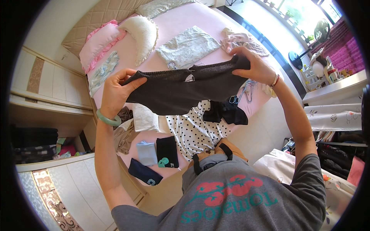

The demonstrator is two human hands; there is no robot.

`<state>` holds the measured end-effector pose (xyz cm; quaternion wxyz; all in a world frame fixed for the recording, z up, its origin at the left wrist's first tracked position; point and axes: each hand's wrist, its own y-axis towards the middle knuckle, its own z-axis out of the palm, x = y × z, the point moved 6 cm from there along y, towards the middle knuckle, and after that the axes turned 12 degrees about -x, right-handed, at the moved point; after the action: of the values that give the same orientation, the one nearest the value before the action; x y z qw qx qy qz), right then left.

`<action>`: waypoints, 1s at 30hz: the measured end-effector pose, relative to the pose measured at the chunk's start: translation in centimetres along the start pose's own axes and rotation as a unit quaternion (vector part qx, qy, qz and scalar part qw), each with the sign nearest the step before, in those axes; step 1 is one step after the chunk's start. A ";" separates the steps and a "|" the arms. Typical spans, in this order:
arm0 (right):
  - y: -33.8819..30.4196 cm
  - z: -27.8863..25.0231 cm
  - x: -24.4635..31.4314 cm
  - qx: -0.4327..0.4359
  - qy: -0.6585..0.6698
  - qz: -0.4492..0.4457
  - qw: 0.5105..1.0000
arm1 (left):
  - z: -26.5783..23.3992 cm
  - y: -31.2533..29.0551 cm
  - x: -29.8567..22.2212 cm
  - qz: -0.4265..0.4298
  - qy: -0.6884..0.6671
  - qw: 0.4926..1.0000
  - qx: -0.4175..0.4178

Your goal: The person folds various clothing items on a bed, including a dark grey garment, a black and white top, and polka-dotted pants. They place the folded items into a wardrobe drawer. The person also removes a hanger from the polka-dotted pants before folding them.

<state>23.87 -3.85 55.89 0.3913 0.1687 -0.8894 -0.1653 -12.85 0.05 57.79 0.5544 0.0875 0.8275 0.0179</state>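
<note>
A pair of dark pants with a gathered waistband and a small white label is stretched between my hands above the bed. My left hand pinches one end of the waistband, and my right hand grips the other. How the legs hang is hard to make out. Below lies a white dress-like cloth with black dots, with black clothing beside it on the right. Nearer to me on the left are a folded light blue cloth, a folded black garment and a folded navy garment.
The pink bed carries a pink ruffled pillow, a crescent cushion, a folded pale quilt and several hangers. An open cabinet stands at left. A fan and a desk are at right.
</note>
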 end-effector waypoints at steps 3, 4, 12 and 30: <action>0.0 -0.6 -2.2 -0.010 -0.011 0.064 0.998 | 0.3 -0.2 -0.6 0.009 0.023 1.000 0.018; -0.2 -0.9 -2.8 -0.026 -0.006 0.076 0.997 | 0.4 -0.1 -0.4 0.000 0.019 0.999 0.029; -1.1 -0.3 -3.6 -0.161 0.092 0.102 0.977 | -1.0 -0.1 0.2 0.123 0.249 0.960 0.015; -5.2 -1.7 17.6 -0.154 0.080 -0.516 0.839 | 1.5 -3.0 -3.2 0.254 -0.349 0.893 -0.125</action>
<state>14.80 -16.32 66.02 0.3400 0.5537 -0.6019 -0.4644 -10.68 -3.53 59.77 0.7903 0.2257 0.5214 0.2295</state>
